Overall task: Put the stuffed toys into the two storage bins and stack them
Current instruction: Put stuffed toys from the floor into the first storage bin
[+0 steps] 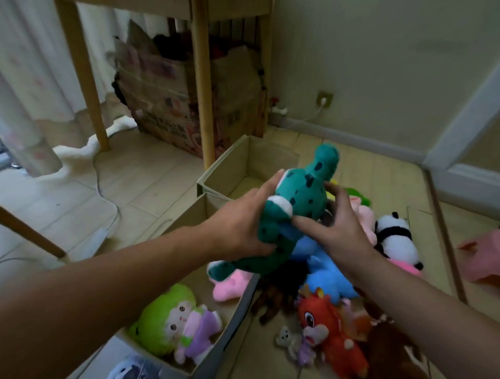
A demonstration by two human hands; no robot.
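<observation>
A teal spotted plush toy [297, 204] hangs in the air over the two bins, held between both hands. My left hand [244, 226] grips its left side, thumb under it. My right hand [338, 223] touches its right side with spread fingers. The near beige bin [234, 328] holds a green-hooded doll [174, 322] and a pink plush [231, 283]. The far beige bin [242, 164] shows only its bare inside. On the floor to the right lie a blue plush [325, 269], a red dragon [333, 334], a panda [398, 238], a brown plush and pink ones.
A wooden table's legs [202, 86] stand just behind the far bin, with a cardboard box [166, 107] under the table. A curtain [18, 92] and a white cable are at left. A pink object [492, 263] lies on the floor at far right.
</observation>
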